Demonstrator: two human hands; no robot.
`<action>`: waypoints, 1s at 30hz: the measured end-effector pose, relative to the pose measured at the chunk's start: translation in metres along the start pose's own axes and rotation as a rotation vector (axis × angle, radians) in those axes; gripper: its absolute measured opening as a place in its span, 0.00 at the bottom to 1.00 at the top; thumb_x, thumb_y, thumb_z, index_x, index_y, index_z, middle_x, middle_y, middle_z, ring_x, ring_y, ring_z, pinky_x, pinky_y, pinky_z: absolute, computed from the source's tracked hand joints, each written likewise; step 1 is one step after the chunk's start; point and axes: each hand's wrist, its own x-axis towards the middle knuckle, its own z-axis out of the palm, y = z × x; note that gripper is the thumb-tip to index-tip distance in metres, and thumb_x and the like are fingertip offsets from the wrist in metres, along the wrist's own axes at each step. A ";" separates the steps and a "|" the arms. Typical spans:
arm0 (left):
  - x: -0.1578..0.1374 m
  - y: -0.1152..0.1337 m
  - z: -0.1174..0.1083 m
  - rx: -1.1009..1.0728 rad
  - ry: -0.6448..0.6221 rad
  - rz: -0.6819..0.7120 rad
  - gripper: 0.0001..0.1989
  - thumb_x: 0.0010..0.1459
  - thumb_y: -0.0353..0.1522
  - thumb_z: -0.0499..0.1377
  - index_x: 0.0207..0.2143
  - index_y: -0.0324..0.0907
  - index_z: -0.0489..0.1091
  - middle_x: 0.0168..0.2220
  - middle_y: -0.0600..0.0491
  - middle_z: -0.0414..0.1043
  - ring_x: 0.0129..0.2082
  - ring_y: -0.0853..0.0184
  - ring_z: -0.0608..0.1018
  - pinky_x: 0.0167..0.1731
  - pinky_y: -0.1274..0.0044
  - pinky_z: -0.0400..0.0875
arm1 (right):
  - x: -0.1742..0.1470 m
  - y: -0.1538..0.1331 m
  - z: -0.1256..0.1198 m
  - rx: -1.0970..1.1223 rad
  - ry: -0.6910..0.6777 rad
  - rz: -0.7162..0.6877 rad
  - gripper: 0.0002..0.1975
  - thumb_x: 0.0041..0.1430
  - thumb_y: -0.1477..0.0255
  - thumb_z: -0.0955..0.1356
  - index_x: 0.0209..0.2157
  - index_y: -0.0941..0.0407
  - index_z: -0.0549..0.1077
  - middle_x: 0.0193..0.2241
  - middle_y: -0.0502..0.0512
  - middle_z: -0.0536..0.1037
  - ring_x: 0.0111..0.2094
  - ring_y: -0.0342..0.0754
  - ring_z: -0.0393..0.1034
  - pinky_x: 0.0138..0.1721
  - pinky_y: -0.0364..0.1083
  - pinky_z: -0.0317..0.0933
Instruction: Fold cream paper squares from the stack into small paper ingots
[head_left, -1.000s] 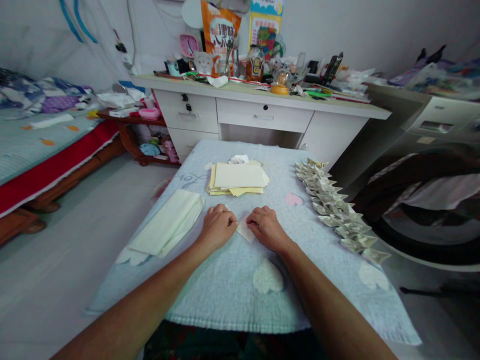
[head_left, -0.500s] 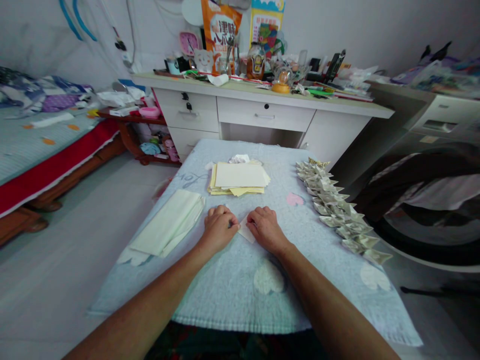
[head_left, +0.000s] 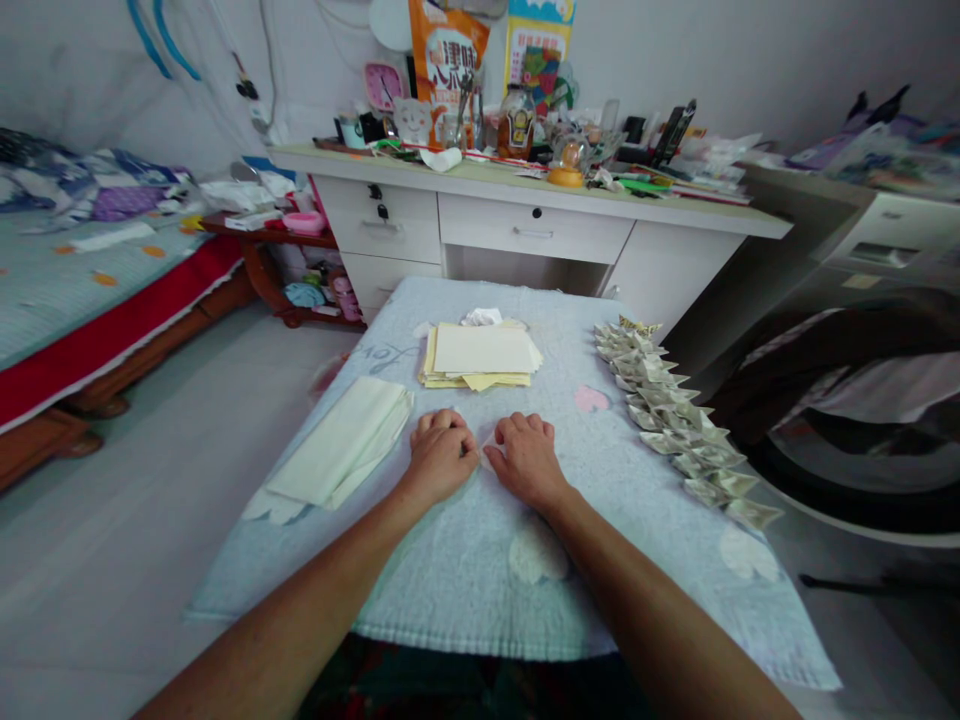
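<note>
Both hands rest low over the middle of the cloth-covered table, a small gap between them. A small piece of pale paper (head_left: 490, 450) lies in that gap, mostly covered by the fingers. My left hand (head_left: 442, 455) is closed, its thumb and forefinger at the paper's left side. On the other side, my right hand (head_left: 527, 458) is closed with curled fingers, its thumb pressing the paper. Beyond them sits a stack of cream and yellow paper sheets (head_left: 484, 350). To the left lies a folded pale sheet bundle (head_left: 337, 440).
Rows of folded paper pieces (head_left: 667, 410) stand along the table's right side. Crumpled white paper (head_left: 481, 317) lies behind the stack. A light blue cloth (head_left: 450, 590) covers the table. Behind is a cluttered white desk (head_left: 532, 215); a washing machine (head_left: 885, 250) stands right, a bed (head_left: 90, 260) left.
The paper between my hands has turned or folded and shows less. My right thumb has shifted onto it, and the fingers have moved slightly. The view has moved a little.
</note>
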 end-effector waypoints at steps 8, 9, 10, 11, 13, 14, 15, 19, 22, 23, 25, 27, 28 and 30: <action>0.000 0.000 -0.001 -0.017 -0.008 -0.023 0.05 0.48 0.32 0.59 0.21 0.45 0.73 0.41 0.53 0.69 0.47 0.58 0.65 0.45 0.67 0.60 | 0.003 -0.006 0.000 -0.047 -0.011 0.040 0.15 0.62 0.57 0.62 0.37 0.55 0.69 0.39 0.59 0.71 0.42 0.56 0.60 0.42 0.52 0.49; 0.000 0.000 -0.001 -0.017 -0.014 -0.027 0.05 0.48 0.32 0.59 0.21 0.45 0.73 0.41 0.53 0.69 0.48 0.58 0.65 0.45 0.67 0.60 | 0.003 -0.007 0.000 -0.053 -0.011 0.044 0.16 0.62 0.57 0.62 0.37 0.55 0.69 0.39 0.59 0.71 0.43 0.56 0.60 0.42 0.52 0.49; 0.000 -0.001 -0.002 -0.018 -0.018 -0.030 0.05 0.48 0.32 0.59 0.21 0.45 0.73 0.42 0.53 0.69 0.48 0.58 0.65 0.45 0.67 0.60 | 0.003 -0.007 0.000 -0.059 -0.012 0.048 0.16 0.62 0.57 0.62 0.38 0.55 0.69 0.39 0.59 0.71 0.43 0.56 0.60 0.42 0.52 0.49; 0.000 -0.002 -0.003 -0.019 -0.022 -0.034 0.04 0.48 0.32 0.59 0.22 0.45 0.73 0.42 0.54 0.69 0.48 0.58 0.65 0.45 0.68 0.60 | 0.003 -0.008 0.000 -0.064 -0.012 0.049 0.16 0.61 0.56 0.62 0.38 0.55 0.69 0.39 0.60 0.71 0.43 0.57 0.60 0.43 0.52 0.49; 0.001 -0.006 -0.004 -0.022 -0.017 -0.039 0.02 0.48 0.32 0.59 0.25 0.46 0.73 0.42 0.53 0.69 0.48 0.58 0.65 0.46 0.67 0.59 | 0.003 -0.009 0.000 -0.074 -0.015 0.051 0.17 0.61 0.56 0.62 0.38 0.56 0.69 0.39 0.60 0.71 0.44 0.57 0.60 0.43 0.53 0.49; 0.002 -0.008 -0.004 -0.027 -0.005 -0.041 0.04 0.47 0.31 0.59 0.29 0.46 0.73 0.41 0.53 0.69 0.47 0.58 0.66 0.46 0.67 0.59 | 0.003 -0.010 0.000 -0.077 -0.018 0.053 0.17 0.61 0.56 0.62 0.39 0.56 0.69 0.40 0.60 0.71 0.44 0.57 0.60 0.43 0.53 0.49; 0.003 -0.009 -0.004 -0.028 0.010 -0.044 0.06 0.48 0.31 0.58 0.32 0.46 0.73 0.41 0.53 0.69 0.46 0.59 0.66 0.46 0.67 0.59 | 0.003 -0.010 0.000 -0.080 -0.019 0.052 0.17 0.61 0.56 0.62 0.39 0.56 0.69 0.40 0.60 0.71 0.44 0.57 0.60 0.43 0.53 0.49; 0.005 -0.013 -0.002 -0.019 0.046 -0.045 0.07 0.54 0.32 0.55 0.34 0.46 0.71 0.39 0.52 0.69 0.45 0.60 0.67 0.47 0.67 0.59 | 0.003 -0.010 0.000 -0.087 -0.010 0.050 0.19 0.60 0.54 0.62 0.39 0.56 0.69 0.40 0.60 0.71 0.44 0.57 0.60 0.44 0.53 0.49; 0.004 -0.013 0.000 -0.008 0.068 -0.031 0.07 0.55 0.31 0.54 0.35 0.47 0.72 0.41 0.52 0.70 0.46 0.59 0.67 0.47 0.67 0.58 | 0.002 -0.011 0.000 -0.096 -0.003 0.047 0.21 0.59 0.52 0.63 0.39 0.56 0.69 0.40 0.60 0.71 0.44 0.58 0.60 0.44 0.53 0.49; 0.004 -0.013 0.001 -0.005 0.076 -0.029 0.08 0.55 0.30 0.54 0.35 0.47 0.72 0.41 0.52 0.71 0.46 0.59 0.67 0.47 0.67 0.58 | 0.002 -0.011 0.000 -0.100 -0.005 0.043 0.21 0.59 0.52 0.63 0.39 0.56 0.69 0.40 0.61 0.71 0.44 0.58 0.59 0.44 0.53 0.49; 0.003 -0.012 0.003 -0.005 0.086 -0.019 0.08 0.55 0.30 0.54 0.35 0.47 0.72 0.41 0.53 0.71 0.46 0.59 0.67 0.46 0.67 0.58 | 0.001 -0.012 -0.001 -0.107 -0.015 0.042 0.22 0.59 0.51 0.62 0.40 0.56 0.69 0.41 0.61 0.71 0.45 0.58 0.59 0.44 0.53 0.49; 0.004 -0.012 0.003 -0.007 0.093 -0.005 0.08 0.55 0.29 0.54 0.35 0.47 0.72 0.41 0.53 0.71 0.46 0.59 0.68 0.46 0.67 0.58 | 0.001 -0.013 -0.002 -0.113 -0.024 0.047 0.24 0.59 0.50 0.61 0.41 0.57 0.69 0.41 0.62 0.71 0.45 0.58 0.59 0.45 0.54 0.49; 0.004 -0.012 0.003 -0.010 0.096 0.006 0.08 0.55 0.29 0.54 0.35 0.47 0.72 0.41 0.52 0.71 0.46 0.59 0.68 0.46 0.67 0.58 | 0.001 -0.014 -0.002 -0.115 -0.026 0.051 0.25 0.59 0.49 0.60 0.41 0.57 0.69 0.41 0.62 0.70 0.45 0.58 0.59 0.45 0.54 0.48; 0.005 -0.012 0.003 -0.018 0.098 0.029 0.09 0.55 0.29 0.53 0.35 0.46 0.72 0.41 0.52 0.71 0.47 0.59 0.67 0.46 0.67 0.58 | 0.002 -0.014 -0.002 -0.116 -0.031 0.053 0.26 0.59 0.48 0.58 0.41 0.57 0.69 0.41 0.62 0.70 0.45 0.58 0.58 0.45 0.54 0.48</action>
